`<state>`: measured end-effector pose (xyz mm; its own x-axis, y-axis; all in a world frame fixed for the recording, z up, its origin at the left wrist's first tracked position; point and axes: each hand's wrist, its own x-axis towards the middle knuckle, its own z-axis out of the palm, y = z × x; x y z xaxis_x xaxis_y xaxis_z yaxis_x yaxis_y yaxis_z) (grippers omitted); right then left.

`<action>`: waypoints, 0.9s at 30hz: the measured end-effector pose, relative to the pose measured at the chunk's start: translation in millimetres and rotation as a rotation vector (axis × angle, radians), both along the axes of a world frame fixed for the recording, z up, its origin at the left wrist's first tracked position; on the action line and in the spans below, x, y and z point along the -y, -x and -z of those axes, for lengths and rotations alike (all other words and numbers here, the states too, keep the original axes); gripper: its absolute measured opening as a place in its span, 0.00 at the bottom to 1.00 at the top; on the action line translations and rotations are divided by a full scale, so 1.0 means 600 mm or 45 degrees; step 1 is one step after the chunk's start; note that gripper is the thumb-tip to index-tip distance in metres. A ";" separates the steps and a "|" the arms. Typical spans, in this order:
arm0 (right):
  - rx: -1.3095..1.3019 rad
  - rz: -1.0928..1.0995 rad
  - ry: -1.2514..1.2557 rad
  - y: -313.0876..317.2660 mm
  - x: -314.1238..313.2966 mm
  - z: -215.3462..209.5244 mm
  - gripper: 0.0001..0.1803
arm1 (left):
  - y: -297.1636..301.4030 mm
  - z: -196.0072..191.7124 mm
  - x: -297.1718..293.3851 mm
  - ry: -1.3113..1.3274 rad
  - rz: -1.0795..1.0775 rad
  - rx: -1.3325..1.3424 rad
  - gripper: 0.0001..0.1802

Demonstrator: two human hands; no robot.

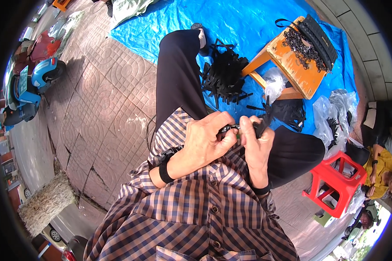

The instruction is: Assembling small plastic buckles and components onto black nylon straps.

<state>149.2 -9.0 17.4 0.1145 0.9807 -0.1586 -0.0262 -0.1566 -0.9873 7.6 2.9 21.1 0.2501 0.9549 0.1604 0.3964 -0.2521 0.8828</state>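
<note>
Left hand: our left hand [204, 141] sits at picture centre, fingers curled and pinched on a thin black strap piece [229, 128].
Right hand: our right hand [255, 145], just at 3 o'clock of the left, is closed on the same strap piece; the two hands touch above our lap.
Strap piece: small and dark, mostly hidden by our fingers, so we cannot tell its full shape.
Strap pile: one heap of black straps [224, 76] at 12 o'clock of the hands, on the blue tarp [248, 21].
Stools: two; one orange wooden stool [294, 65] at 1 o'clock, carrying a black chain-strap bag [320, 37], and one red plastic stool [335, 182] at 4 o'clock.
Bags: clear plastic bags [333, 115] at 3 o'clock hold dark items that we cannot make out.
Wristbands: two black ones, one per wrist.
Edge: one blue scooter [28, 89] at 9 o'clock, partly cut off; another person in yellow [379, 169] at the right rim, partly cut off.
</note>
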 end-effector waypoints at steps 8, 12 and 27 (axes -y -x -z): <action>-0.181 0.163 0.094 0.009 0.002 -0.010 0.17 | 0.000 -0.002 0.008 0.017 -0.069 0.133 0.08; -0.239 0.141 0.019 0.001 0.006 0.000 0.16 | 0.004 0.002 0.009 0.002 -0.022 0.119 0.09; -0.346 0.174 0.042 0.010 0.001 -0.002 0.15 | -0.002 0.010 0.019 0.070 -0.143 0.183 0.08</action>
<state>143.2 -9.7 18.4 0.1943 0.9529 -0.2330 -0.3118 -0.1652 -0.9357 8.8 -8.5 15.4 0.1193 0.9838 0.1337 0.2882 -0.1632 0.9436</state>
